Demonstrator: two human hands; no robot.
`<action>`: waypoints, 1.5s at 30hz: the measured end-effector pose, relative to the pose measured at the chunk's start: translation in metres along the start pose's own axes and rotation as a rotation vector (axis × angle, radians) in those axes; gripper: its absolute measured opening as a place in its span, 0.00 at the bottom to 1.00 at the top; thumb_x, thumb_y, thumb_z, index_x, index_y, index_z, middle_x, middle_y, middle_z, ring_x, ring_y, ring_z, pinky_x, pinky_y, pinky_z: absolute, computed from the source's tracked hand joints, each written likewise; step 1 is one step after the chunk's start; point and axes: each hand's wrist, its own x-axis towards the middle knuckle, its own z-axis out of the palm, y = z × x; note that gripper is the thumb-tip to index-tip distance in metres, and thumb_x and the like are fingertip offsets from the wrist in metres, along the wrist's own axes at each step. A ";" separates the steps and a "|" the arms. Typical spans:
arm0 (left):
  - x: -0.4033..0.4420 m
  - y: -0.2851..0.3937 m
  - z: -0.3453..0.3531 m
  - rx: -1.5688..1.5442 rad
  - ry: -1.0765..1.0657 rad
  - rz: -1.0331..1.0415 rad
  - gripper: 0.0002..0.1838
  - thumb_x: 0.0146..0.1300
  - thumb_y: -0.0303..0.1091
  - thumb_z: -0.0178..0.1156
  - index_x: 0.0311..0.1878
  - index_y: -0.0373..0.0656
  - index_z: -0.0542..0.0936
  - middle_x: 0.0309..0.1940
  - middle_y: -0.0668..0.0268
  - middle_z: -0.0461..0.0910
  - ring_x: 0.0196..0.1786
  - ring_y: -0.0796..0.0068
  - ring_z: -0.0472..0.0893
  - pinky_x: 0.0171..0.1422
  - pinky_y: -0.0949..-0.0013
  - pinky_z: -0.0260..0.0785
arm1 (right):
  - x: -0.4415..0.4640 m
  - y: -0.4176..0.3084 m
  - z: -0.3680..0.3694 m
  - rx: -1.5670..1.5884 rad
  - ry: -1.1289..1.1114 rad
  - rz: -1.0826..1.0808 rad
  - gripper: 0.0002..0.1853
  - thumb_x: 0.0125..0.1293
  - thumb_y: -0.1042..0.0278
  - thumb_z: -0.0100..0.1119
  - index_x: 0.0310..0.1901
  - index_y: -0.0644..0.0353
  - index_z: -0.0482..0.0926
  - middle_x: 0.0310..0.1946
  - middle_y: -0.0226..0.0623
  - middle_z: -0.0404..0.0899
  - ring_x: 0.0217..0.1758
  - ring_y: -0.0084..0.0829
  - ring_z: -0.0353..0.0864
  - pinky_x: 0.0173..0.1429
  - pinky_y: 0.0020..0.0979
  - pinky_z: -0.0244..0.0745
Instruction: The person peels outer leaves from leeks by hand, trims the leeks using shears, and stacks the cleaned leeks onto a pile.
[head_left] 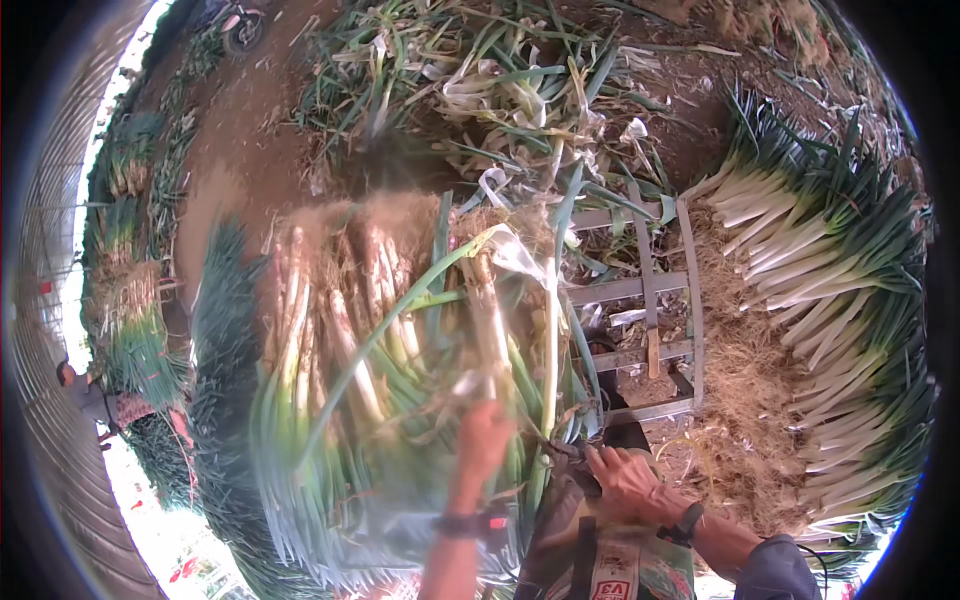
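Observation:
My left hand is curled closed in front of the pile of leeks. Motion blurs it, and what its fingers hold cannot be made out. Just above it stands a leek's whitish shaft. Over by my knee, my right hand has bent fingers pointing left, beside a dark narrow piece that I cannot identify. Between the hands a pale leek stalk rises upright, with a peeled white leaf sheath and a long green leaf bending left from its top.
A metal frame with crossbars stands right of the pile. Beyond it lie brown root trimmings and a long row of cleaned leeks. Stripped leaves cover the ground ahead. Another person is at far left, near bundled leeks.

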 end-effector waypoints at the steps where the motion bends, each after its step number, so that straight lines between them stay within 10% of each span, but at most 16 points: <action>1: 0.004 0.015 -0.011 -0.047 -0.038 -0.040 0.14 0.53 0.37 0.69 0.35 0.36 0.81 0.32 0.57 0.80 0.35 0.61 0.79 0.43 0.62 0.71 | 0.007 -0.002 -0.004 -0.003 0.009 0.013 0.45 0.55 0.54 0.73 0.69 0.73 0.63 0.45 0.54 0.77 0.48 0.53 0.82 0.48 0.50 0.79; 12: 0.054 0.061 -0.068 -0.332 -0.136 0.020 0.05 0.59 0.29 0.68 0.34 0.42 0.80 0.28 0.77 0.77 0.33 0.88 0.73 0.42 0.79 0.66 | 0.078 0.025 0.008 -0.056 0.201 0.049 0.46 0.51 0.53 0.76 0.66 0.67 0.64 0.42 0.50 0.77 0.43 0.53 0.83 0.42 0.48 0.81; 23: 0.073 0.095 -0.134 -0.843 0.050 -0.087 0.04 0.58 0.27 0.64 0.37 0.43 0.80 0.28 0.68 0.83 0.30 0.80 0.81 0.38 0.72 0.76 | 0.140 0.014 -0.036 -0.062 0.283 0.078 0.35 0.49 0.56 0.72 0.56 0.68 0.71 0.36 0.50 0.78 0.38 0.53 0.83 0.38 0.50 0.80; 26: 0.087 0.089 -0.165 -0.647 0.229 -0.031 0.09 0.60 0.27 0.63 0.44 0.40 0.81 0.31 0.64 0.84 0.36 0.73 0.85 0.45 0.69 0.78 | 0.155 0.019 -0.040 -0.030 0.345 0.078 0.32 0.52 0.58 0.70 0.55 0.68 0.72 0.35 0.51 0.79 0.37 0.53 0.84 0.37 0.50 0.80; 30: 0.104 0.060 -0.152 0.459 0.747 0.072 0.23 0.65 0.28 0.64 0.62 0.31 0.75 0.58 0.49 0.79 0.61 0.55 0.80 0.66 0.55 0.72 | 0.176 0.026 -0.041 -0.097 0.272 0.095 0.29 0.54 0.61 0.67 0.55 0.68 0.72 0.36 0.53 0.80 0.37 0.54 0.85 0.37 0.49 0.81; 39: 0.015 -0.027 0.087 0.171 0.270 0.091 0.24 0.62 0.30 0.65 0.61 0.32 0.75 0.54 0.43 0.79 0.58 0.44 0.79 0.63 0.50 0.71 | 0.215 0.028 -0.056 -0.064 0.293 0.094 0.31 0.58 0.57 0.67 0.58 0.68 0.71 0.36 0.55 0.80 0.34 0.54 0.85 0.37 0.50 0.82; 45: 0.000 -0.048 0.086 0.436 0.142 -0.125 0.17 0.61 0.32 0.60 0.53 0.37 0.77 0.49 0.45 0.81 0.55 0.42 0.80 0.58 0.46 0.74 | 0.180 0.030 -0.063 -0.008 0.285 0.075 0.29 0.57 0.59 0.70 0.56 0.67 0.72 0.36 0.54 0.80 0.32 0.52 0.85 0.34 0.49 0.81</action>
